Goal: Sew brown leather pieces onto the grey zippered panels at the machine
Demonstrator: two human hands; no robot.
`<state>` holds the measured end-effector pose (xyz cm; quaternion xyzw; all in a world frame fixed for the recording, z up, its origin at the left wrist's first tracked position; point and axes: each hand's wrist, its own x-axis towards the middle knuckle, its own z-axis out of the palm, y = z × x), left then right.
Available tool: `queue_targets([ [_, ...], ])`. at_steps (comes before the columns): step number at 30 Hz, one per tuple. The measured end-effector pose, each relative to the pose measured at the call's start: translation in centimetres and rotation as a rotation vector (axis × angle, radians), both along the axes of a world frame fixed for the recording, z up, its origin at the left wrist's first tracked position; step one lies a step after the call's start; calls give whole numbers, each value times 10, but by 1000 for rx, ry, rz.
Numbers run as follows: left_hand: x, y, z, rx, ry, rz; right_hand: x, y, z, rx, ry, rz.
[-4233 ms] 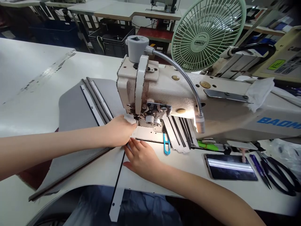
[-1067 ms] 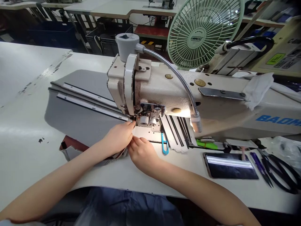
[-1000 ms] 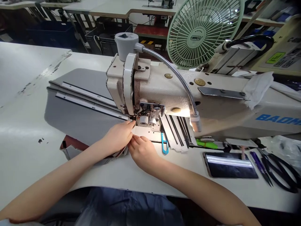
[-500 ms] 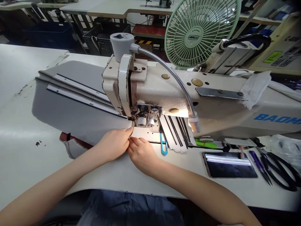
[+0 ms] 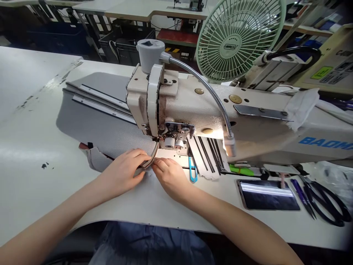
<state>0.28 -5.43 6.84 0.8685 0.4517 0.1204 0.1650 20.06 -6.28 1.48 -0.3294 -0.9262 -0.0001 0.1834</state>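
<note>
A grey fabric panel [image 5: 107,127] with two white, dark-edged strips [image 5: 102,108] lies under the head of a white sewing machine [image 5: 165,97]. Its front edge with a dark border [image 5: 151,160] curves from the presser area towards me. My left hand [image 5: 125,173] is closed on this edge, fingers over the fabric and thumb lower down, spread away from them. My right hand [image 5: 172,180] pinches the end of the same edge, just right of the left fingertips. A reddish-brown and grey flap [image 5: 97,158] sticks out from under the panel.
Blue thread snips [image 5: 193,171] lie beside my right hand, near a white sheet with black strips [image 5: 206,156]. Further right are a phone [image 5: 268,195], a purple pen-like tool [image 5: 302,197] and black-handled scissors [image 5: 328,206]. A green fan [image 5: 231,46] stands behind the machine, whose flexible lamp [image 5: 228,141] is lit.
The fabric panel has slid right, further under the machine head. My left hand's fingers and thumb have spread around the edge, which now shows curved between both hands. The view has shifted slightly.
</note>
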Motion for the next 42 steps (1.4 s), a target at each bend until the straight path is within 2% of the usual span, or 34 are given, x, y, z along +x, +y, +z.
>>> queue_targets([
  [4,-7,-15,-25,237,-130,21,0,-4,-2,69,40,19],
  [7,-5,-10,-36,280,-157,-16,-3,-5,-1,49,10,-51],
  [16,-2,11,-36,319,-92,-35,-3,-1,7,-49,-48,-247],
  [32,8,36,-43,496,159,6,-6,19,9,-70,-145,-367],
  [36,7,39,-41,493,138,8,-6,21,10,-48,-126,-385],
  [42,-2,45,-46,454,-45,-39,-1,19,12,-65,5,-337],
])
